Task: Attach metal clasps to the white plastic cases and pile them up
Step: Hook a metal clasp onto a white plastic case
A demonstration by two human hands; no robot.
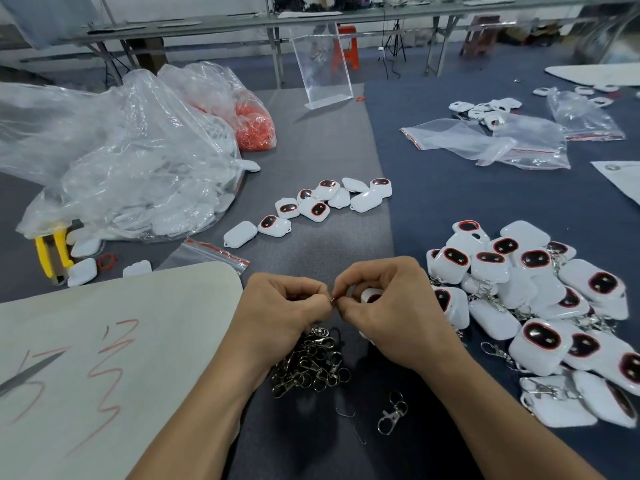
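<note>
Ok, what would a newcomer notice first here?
The left hand and right hand meet at centre front, pinching a small metal clasp between them. A heap of white cases with dark, red-rimmed faces spreads to their right; a tangle of loose clasps lies between the wrists.

table [325,140] is carrying | metal clasps [311,365] heaping at front | clasped white cases [502,292] piling right | loose cases [325,192] lying centre | plastic bags [131,168] slumping left

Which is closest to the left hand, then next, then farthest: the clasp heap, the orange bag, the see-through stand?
1. Clasp heap, just under the left hand.
2. Orange bag, back left.
3. See-through stand, at the very back.
</note>
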